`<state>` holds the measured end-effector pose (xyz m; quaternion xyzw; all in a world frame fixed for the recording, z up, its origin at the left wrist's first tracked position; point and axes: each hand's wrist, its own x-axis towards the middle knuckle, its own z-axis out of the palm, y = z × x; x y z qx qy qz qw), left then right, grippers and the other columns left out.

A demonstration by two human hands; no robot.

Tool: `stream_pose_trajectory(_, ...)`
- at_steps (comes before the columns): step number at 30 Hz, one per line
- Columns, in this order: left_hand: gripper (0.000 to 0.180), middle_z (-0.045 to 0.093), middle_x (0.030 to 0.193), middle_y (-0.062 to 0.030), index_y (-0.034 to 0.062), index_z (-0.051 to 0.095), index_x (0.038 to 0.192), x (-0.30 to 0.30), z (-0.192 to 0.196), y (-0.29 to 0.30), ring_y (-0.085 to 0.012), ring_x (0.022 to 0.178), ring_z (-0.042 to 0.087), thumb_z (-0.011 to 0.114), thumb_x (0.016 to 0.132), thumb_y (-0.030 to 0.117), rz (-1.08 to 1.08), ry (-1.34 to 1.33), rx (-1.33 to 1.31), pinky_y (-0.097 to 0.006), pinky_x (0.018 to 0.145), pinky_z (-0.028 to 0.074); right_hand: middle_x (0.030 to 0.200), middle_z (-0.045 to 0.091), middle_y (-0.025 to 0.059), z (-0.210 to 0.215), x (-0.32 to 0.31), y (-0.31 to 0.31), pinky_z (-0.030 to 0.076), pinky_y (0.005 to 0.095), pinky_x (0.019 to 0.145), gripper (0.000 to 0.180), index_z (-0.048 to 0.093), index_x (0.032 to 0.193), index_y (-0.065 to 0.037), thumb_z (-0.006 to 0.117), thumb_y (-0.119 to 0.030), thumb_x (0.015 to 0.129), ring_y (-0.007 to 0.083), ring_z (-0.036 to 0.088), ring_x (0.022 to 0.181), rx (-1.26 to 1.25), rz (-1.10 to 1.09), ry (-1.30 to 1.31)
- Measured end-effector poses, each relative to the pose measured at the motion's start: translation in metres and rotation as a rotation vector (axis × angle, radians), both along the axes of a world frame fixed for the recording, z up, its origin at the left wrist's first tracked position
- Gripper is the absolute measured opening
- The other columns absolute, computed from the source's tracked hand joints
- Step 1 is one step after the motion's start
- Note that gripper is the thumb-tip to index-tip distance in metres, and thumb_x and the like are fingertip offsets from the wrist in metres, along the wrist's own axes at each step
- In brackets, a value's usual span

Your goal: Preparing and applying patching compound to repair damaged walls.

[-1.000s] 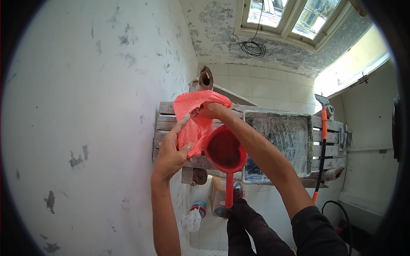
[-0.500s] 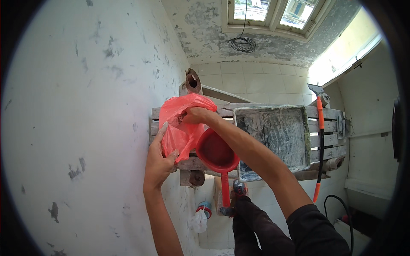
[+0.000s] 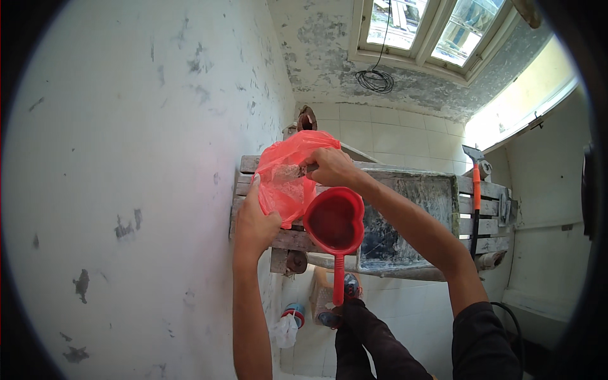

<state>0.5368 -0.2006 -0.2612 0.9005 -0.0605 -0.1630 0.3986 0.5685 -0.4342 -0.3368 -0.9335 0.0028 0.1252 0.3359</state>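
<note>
A thin red plastic bag (image 3: 294,145) lies bunched on the plank bench, its mouth spread wide. My left hand (image 3: 254,228) grips the bag's near left edge, thumb toward the bag and fingers partly under it. Over the opening, my right hand (image 3: 332,168) is closed round what looks like a putty knife (image 3: 305,171), its worn, crusted part showing beside the fingers. The pale patch in the bag is too unclear to tell blade from contents. Just below my right wrist stands a red plastic dipper (image 3: 334,221), its long handle pointing toward me.
A paint-smeared tray (image 3: 411,215) lies right of the dipper, partly under my right forearm. Beyond it rests a long-handled scraper (image 3: 476,183) with orange grips. The slatted bench (image 3: 253,163) stands against the patchy wall (image 3: 158,158). Below are a small bucket (image 3: 294,311) and a stool-like block (image 3: 322,291).
My right hand has drawn back out of the bag, bringing more of the tool into sight. My left hand keeps its hold. The whole view has shifted slightly.
</note>
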Motion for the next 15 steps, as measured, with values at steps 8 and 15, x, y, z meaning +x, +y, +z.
stream_pose_trajectory(8,0.068,0.057,0.136,-0.0309,-0.0025,0.041,0.149,-0.011,0.004,0.001,-0.0428,0.128,0.055,0.061,0.086,0.014,0.045,0.048,0.029,-0.045,0.112,0.041,0.097,0.075,0.0139,0.007,-0.021,-0.015,0.055,0.0426,0.084,0.036,0.078,0.111,-0.015,0.069,-0.019,0.076,0.0322,0.071,0.093,0.044,0.023,-0.078)
stream_pose_trajectory(15,0.044,0.065,0.121,-0.0264,-0.0021,0.056,0.138,-0.055,0.05,0.002,-0.0275,0.123,0.064,0.058,0.1,0.02,0.351,0.06,-0.218,-0.035,0.1,0.051,0.102,0.075,0.0156,0.03,-0.035,-0.03,0.054,0.0407,0.088,0.039,0.076,0.116,-0.011,0.075,-0.015,0.077,0.031,0.071,0.097,0.056,0.048,-0.097)
